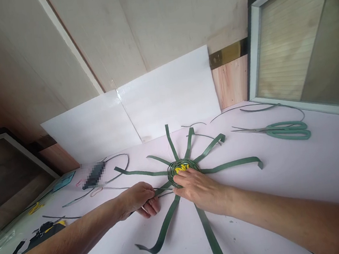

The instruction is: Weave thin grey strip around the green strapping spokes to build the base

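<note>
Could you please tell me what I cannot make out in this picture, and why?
In the head view:
- Near right part of the woven green disc: covered by the right hand.
- Inside of the left hand: hidden by its own curled fingers.
- Far end of the long green strip: cut off by the bottom edge.
- Dark object: blurred by pixelation.

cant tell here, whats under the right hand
Partly under the right hand is a round green weave; yellow pieces show on it. What the palm covers can't be seen.
</note>
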### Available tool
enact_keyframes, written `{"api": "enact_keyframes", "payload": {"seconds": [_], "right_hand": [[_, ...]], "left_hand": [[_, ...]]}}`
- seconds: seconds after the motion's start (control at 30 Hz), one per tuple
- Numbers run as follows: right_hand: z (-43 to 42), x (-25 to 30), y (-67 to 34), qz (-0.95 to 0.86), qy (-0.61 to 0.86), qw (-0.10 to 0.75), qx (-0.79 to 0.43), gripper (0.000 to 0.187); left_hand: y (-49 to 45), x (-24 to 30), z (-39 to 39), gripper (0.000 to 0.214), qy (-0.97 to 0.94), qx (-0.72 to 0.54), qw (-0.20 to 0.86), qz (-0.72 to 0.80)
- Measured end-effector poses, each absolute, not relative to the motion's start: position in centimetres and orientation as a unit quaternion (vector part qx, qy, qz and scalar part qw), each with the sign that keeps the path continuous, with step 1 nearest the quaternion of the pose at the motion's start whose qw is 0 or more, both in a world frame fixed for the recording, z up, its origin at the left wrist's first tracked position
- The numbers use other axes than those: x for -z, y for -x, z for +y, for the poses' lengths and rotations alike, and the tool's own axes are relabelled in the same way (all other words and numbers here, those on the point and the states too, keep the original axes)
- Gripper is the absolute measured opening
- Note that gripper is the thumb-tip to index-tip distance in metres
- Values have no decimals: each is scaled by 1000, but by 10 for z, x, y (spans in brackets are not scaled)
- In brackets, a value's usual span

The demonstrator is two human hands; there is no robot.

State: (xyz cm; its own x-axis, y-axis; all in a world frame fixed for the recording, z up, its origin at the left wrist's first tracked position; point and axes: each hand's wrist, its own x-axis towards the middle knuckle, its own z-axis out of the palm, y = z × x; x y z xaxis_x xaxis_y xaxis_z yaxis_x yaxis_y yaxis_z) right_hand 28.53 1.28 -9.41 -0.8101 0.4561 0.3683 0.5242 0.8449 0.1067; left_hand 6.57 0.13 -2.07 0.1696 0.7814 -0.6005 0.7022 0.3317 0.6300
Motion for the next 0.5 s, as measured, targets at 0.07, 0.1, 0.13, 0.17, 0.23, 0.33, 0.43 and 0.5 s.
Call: {"api": "enact_keyframes", "payload": {"seconds": [0.07,0.1,0.13,0.17,0.23,0.33,0.43,0.5], "right_hand": [[12,94,-284,-945,263,163,102,31],[11,94,-284,-945,265,162,101,31],[11,95,-283,-946,265,160,98,32],[11,94,-283,-947,266,156,94,33],[11,94,-282,-948,267,149,83,37],[11,93,-282,-949,274,137,73,39],[12,91,-283,-949,275,135,70,38],[12,91,-283,-950,273,138,67,38]], "left_hand": [[-59,19,0,24,-593,-59,515,617],[-55,17,0,26,-596,-68,520,608],[-52,14,0,28,-600,-73,525,599],[-48,11,2,30,-604,-74,531,589],[-40,6,5,33,-606,-62,555,566],[-28,6,11,32,-602,-55,579,548],[-20,10,15,25,-617,-66,559,550],[-18,14,16,24,-636,-54,546,543]]}}
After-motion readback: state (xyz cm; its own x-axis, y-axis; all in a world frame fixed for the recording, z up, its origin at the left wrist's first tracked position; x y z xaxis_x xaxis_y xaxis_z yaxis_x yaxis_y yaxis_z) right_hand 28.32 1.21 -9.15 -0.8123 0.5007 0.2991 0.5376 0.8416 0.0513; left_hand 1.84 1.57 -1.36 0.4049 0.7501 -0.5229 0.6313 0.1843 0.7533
